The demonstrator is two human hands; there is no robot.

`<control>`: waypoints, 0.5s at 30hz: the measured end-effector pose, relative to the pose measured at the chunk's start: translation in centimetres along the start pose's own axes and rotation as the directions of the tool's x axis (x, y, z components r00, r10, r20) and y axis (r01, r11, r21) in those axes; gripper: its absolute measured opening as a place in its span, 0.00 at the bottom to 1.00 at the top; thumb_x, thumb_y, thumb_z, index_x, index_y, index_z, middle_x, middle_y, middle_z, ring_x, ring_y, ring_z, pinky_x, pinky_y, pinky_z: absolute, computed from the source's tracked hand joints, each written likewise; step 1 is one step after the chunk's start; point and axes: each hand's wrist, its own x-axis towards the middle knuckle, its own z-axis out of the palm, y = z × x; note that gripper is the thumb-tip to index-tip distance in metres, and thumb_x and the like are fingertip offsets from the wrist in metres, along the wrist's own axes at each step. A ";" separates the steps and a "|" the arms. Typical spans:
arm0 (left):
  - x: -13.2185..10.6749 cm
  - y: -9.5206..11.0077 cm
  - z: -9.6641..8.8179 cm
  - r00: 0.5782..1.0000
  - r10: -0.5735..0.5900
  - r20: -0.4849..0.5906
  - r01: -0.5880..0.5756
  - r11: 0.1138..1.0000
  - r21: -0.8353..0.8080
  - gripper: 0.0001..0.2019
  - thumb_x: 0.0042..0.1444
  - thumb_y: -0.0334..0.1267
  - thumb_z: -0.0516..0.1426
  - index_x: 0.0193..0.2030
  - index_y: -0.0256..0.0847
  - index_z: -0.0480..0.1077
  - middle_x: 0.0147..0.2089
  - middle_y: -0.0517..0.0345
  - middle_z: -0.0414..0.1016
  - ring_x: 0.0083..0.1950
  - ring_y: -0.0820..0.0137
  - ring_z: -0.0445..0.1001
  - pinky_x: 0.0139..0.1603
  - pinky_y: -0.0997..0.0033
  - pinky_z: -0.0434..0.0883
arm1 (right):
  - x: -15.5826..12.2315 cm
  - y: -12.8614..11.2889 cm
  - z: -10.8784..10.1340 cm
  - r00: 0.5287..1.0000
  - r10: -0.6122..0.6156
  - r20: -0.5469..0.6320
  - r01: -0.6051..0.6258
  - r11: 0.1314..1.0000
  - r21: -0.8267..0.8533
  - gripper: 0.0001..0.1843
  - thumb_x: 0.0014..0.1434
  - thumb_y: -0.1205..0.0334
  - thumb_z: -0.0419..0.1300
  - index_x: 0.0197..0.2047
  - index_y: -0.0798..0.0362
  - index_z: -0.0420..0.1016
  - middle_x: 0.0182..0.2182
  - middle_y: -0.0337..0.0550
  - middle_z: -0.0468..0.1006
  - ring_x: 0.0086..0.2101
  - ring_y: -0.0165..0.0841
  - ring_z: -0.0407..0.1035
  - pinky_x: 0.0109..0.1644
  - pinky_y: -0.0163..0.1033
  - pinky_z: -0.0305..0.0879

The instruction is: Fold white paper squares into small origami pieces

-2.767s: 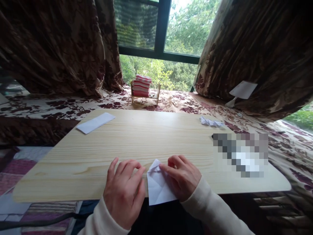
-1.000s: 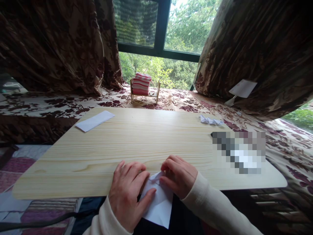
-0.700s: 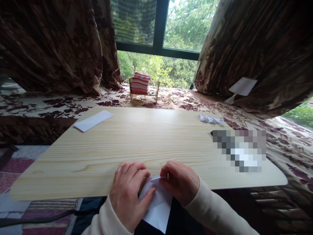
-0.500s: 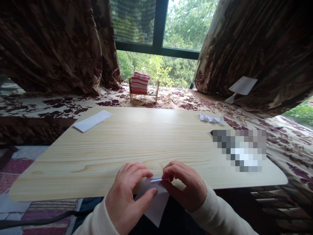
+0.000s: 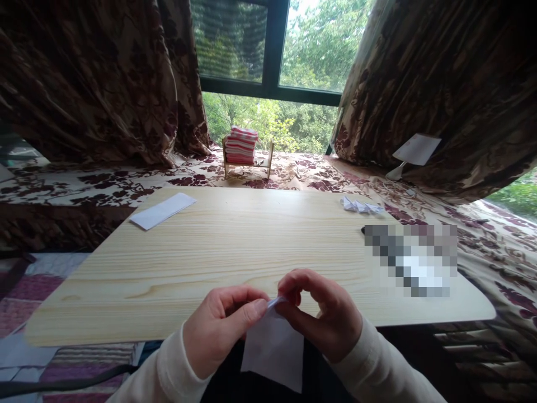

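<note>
A small sheet of white paper hangs at the near edge of the table, its top edge folded over. My left hand pinches the upper left of that fold between thumb and fingers. On the other side, my right hand grips the fold's upper right with thumb and curled fingertips. The fingertips hide part of the crease. The lower part of the paper hangs loose in front of my dark clothing.
The pale wooden table bears a stack of white paper strips at far left and several folded paper shapes at far right. A blurred patch covers something below them. Behind stand a small rack with striped cloths and a white lamp.
The paper has swung from a corner-down slant to hanging nearly straight. My left thumb has moved up onto the fold, and both hands have come closer together.
</note>
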 end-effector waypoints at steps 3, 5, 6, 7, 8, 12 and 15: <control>-0.1 -0.1 0.3 0.989 -0.134 0.059 0.145 0.958 -0.249 0.15 0.43 0.45 0.61 0.35 0.37 0.72 0.26 0.59 0.71 0.26 0.73 0.68 0.27 0.76 0.66 | 0.0 -0.1 0.1 0.999 0.030 -0.029 -0.028 0.997 0.074 0.07 0.50 0.71 0.58 0.34 0.53 0.66 0.25 0.38 0.70 0.25 0.27 0.63 0.28 0.34 0.65; -0.1 -0.2 0.8 0.982 -0.148 0.117 0.183 0.896 -0.405 0.14 0.43 0.43 0.61 0.34 0.36 0.71 0.26 0.58 0.70 0.27 0.73 0.69 0.29 0.75 0.66 | 0.0 -0.1 0.1 0.997 0.062 -0.042 -0.056 0.991 0.124 0.07 0.50 0.71 0.58 0.34 0.52 0.66 0.26 0.38 0.70 0.26 0.27 0.64 0.29 0.34 0.65; -0.1 -0.3 1.0 0.982 -0.132 0.132 0.179 0.866 -0.467 0.13 0.42 0.43 0.61 0.33 0.36 0.71 0.26 0.58 0.70 0.27 0.73 0.69 0.29 0.75 0.66 | 0.0 -0.1 0.1 0.996 0.073 -0.048 -0.066 0.988 0.143 0.07 0.50 0.70 0.58 0.34 0.52 0.66 0.26 0.38 0.70 0.26 0.28 0.64 0.29 0.35 0.66; -0.1 -0.4 1.3 0.984 -0.110 0.137 0.166 0.839 -0.519 0.12 0.42 0.42 0.61 0.32 0.35 0.71 0.25 0.57 0.70 0.27 0.73 0.68 0.30 0.75 0.65 | 0.0 -0.1 0.1 0.995 0.080 -0.051 -0.071 0.985 0.155 0.07 0.50 0.70 0.58 0.34 0.52 0.67 0.27 0.39 0.71 0.26 0.28 0.65 0.30 0.35 0.66; -0.1 -0.6 1.6 0.987 -0.085 0.135 0.147 0.815 -0.560 0.12 0.42 0.41 0.61 0.31 0.35 0.71 0.25 0.57 0.69 0.28 0.73 0.68 0.30 0.75 0.65 | 0.0 -0.1 0.1 0.995 0.079 -0.055 -0.069 0.985 0.160 0.07 0.50 0.70 0.58 0.35 0.52 0.67 0.27 0.39 0.71 0.27 0.28 0.65 0.30 0.35 0.66; 0.0 -0.9 2.4 0.995 -0.042 0.094 0.093 0.769 -0.633 0.10 0.43 0.40 0.60 0.30 0.36 0.71 0.24 0.60 0.66 0.26 0.76 0.64 0.31 0.75 0.64 | 0.2 -0.3 0.1 0.998 0.030 -0.055 -0.022 0.989 0.145 0.06 0.52 0.70 0.57 0.35 0.52 0.69 0.27 0.40 0.72 0.28 0.29 0.65 0.30 0.36 0.66; 0.0 -1.0 2.6 0.999 -0.031 0.033 0.045 0.782 -0.621 0.10 0.44 0.40 0.61 0.30 0.36 0.71 0.24 0.60 0.67 0.25 0.77 0.63 0.29 0.77 0.62 | 0.4 -0.4 -0.1 0.999 -0.002 -0.036 0.007 0.990 0.141 0.08 0.53 0.71 0.56 0.37 0.52 0.70 0.28 0.40 0.72 0.28 0.29 0.65 0.30 0.36 0.65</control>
